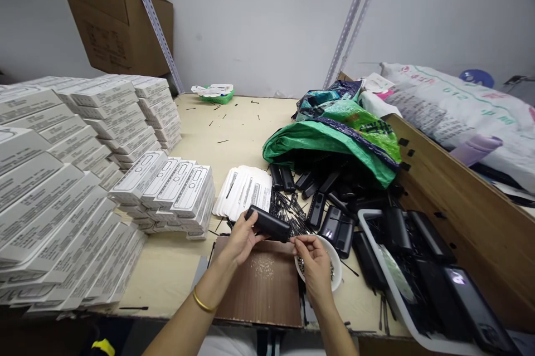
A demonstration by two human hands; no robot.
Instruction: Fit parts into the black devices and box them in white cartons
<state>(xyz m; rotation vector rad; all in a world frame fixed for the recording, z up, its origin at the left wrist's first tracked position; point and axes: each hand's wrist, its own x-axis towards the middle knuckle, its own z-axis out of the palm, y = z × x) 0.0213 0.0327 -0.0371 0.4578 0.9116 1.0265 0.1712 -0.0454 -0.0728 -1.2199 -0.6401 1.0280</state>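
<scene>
A black oblong device [270, 223] is in my left hand [241, 240], its fingers wrapped round the device's left end above a brown board [254, 289]. My right hand [312, 258] pinches at the device's right end; what lies between its fingertips is too small to make out. Below that hand sits a white bowl [336, 269] holding small metal pieces, partly hidden by the hand. Small pale bits [263, 268] lie scattered on the board. Behind the device are thin black sticks [292, 212] and a fanned stack of white printed cards [244, 191].
Stacks of white boxes [192, 191] fill the left side. A green woven sack [330, 144] stands at the back right, with black devices around its mouth. A white tray [401, 294] of black devices sits at the right beside a wooden panel [468, 222].
</scene>
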